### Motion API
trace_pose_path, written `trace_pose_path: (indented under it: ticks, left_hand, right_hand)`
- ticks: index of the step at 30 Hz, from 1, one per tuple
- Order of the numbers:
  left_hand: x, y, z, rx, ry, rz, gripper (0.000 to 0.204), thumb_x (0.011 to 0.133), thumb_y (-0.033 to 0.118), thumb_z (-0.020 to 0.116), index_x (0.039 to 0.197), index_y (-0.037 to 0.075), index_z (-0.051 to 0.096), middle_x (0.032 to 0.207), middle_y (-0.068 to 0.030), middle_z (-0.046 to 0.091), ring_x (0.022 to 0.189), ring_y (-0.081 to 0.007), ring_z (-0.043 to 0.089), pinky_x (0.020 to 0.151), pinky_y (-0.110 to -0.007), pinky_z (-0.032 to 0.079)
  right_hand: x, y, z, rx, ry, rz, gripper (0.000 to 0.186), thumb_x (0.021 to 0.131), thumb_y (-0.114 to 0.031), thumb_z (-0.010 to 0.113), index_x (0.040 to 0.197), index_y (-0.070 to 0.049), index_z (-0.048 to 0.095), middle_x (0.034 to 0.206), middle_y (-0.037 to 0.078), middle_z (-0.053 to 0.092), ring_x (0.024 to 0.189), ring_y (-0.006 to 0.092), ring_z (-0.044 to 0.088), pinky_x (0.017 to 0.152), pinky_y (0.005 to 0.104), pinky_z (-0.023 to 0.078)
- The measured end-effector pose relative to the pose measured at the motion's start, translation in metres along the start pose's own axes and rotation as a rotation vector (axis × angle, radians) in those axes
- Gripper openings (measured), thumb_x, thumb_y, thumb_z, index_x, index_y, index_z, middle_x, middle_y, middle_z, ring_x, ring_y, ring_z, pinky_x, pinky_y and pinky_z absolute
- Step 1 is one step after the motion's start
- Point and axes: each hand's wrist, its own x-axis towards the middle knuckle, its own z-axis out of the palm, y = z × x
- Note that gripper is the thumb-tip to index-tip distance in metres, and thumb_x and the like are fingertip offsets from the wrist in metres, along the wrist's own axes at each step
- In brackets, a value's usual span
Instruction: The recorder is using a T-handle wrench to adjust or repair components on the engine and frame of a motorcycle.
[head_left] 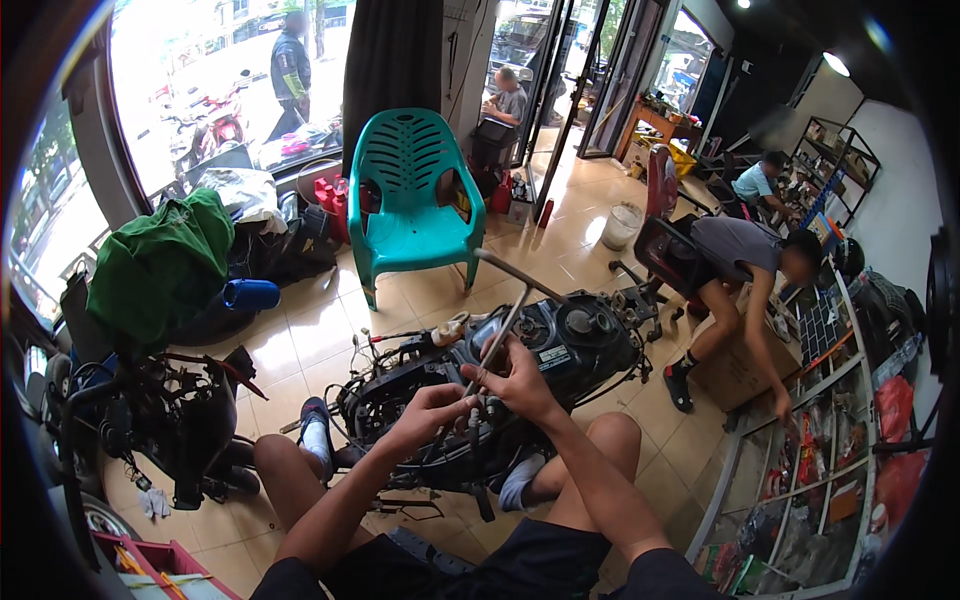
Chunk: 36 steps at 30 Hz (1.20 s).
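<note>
In front of me a T-handle wrench (513,318) slants up and away, its crossbar at the top. My right hand (515,378) is closed round the shaft below the crossbar. Lower down, my left hand (432,412) has its fingers pinched at the shaft's lower end; what the fingertips cover there is hidden. Both hands are above a dark motorcycle engine (585,355) with its frame and cables, which lies between my legs. A round cover is on the engine's right part.
Beyond the engine stands a green plastic chair (415,225). A partly stripped motorcycle (170,420) is at left, near a green cover (165,260). At right, a person leans over a glass display case (800,500) beside a cardboard box (735,370). A pink bin (150,565) sits lower left.
</note>
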Motion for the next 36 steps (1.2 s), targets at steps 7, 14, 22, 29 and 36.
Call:
trace_pose_path:
  ticks: [7,14,22,29,36]
  left_hand:
    - [-0.003,-0.018,-0.005,-0.041,0.112,-0.006,0.024,0.103,0.029,0.056,0.091,0.008,0.060,0.071,0.0071,0.051,0.059,-0.0024,0.044,0.049,-0.021,0.032]
    - [0.001,-0.022,-0.008,-0.143,0.183,0.096,0.016,0.100,0.019,0.056,0.100,0.006,0.065,0.071,0.0065,0.054,0.058,-0.0037,0.047,0.050,-0.021,0.034]
    - [-0.003,-0.011,-0.005,-0.214,0.340,0.019,0.018,0.097,0.011,0.054,0.105,0.003,0.068,0.084,-0.0007,0.066,0.069,-0.0084,0.059,0.059,-0.022,0.046]
    - [-0.004,-0.014,-0.006,-0.204,0.413,0.142,0.022,0.096,0.008,0.056,0.116,0.001,0.064,0.099,-0.0053,0.068,0.086,-0.0125,0.065,0.071,-0.026,0.054]
    - [-0.005,-0.009,-0.003,-0.073,0.372,0.343,0.021,0.097,0.007,0.057,0.115,0.000,0.065,0.100,-0.0055,0.068,0.087,-0.0124,0.065,0.072,-0.025,0.053]
  right_hand:
    - [0.000,0.009,0.012,0.206,-0.363,0.138,0.024,0.100,-0.015,0.061,0.119,-0.002,0.062,0.107,0.006,0.067,0.099,0.0118,0.062,0.088,0.0283,0.049]
    - [-0.004,-0.004,0.017,0.048,-0.400,0.112,0.035,0.099,-0.016,0.062,0.130,0.000,0.059,0.106,0.007,0.067,0.100,0.0131,0.062,0.090,0.0287,0.049]
    - [-0.008,-0.019,0.020,-0.069,-0.485,0.057,0.039,0.096,-0.018,0.065,0.128,0.005,0.061,0.134,0.016,0.057,0.118,0.0231,0.058,0.098,0.0340,0.047]
    - [-0.008,-0.015,0.022,-0.103,-0.424,-0.159,0.035,0.096,-0.016,0.065,0.124,0.004,0.064,0.140,0.017,0.052,0.132,0.0298,0.049,0.109,0.0376,0.040]
    - [-0.007,-0.023,0.020,-0.085,-0.361,-0.246,0.033,0.094,-0.020,0.068,0.117,0.003,0.068,0.139,0.016,0.053,0.126,0.0301,0.055,0.104,0.0372,0.044]
